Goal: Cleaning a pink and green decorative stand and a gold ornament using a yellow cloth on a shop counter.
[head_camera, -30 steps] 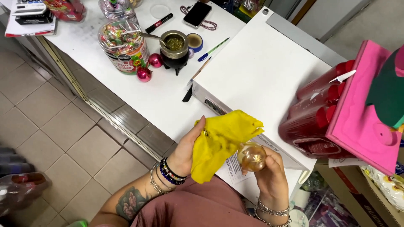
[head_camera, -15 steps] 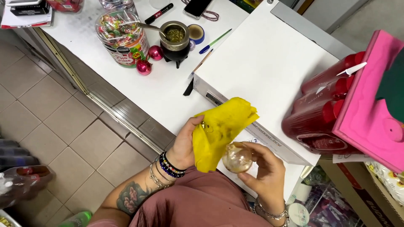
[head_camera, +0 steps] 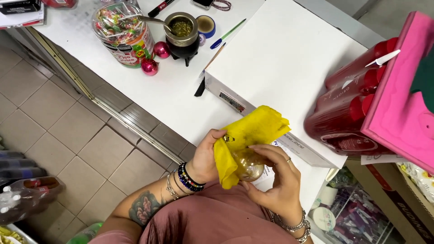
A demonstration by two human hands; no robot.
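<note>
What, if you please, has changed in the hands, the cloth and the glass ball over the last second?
The yellow cloth now lies over more of the clear glass ball, and the fingers of the right hand have come up over its top. The left hand still grips the cloth. The white box and pink baubles stayed put.

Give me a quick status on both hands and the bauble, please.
Left hand grips yellow cloth against the bauble. Right hand cups the bauble, fingers over its top. White box just beyond; nothing in the way.
</note>
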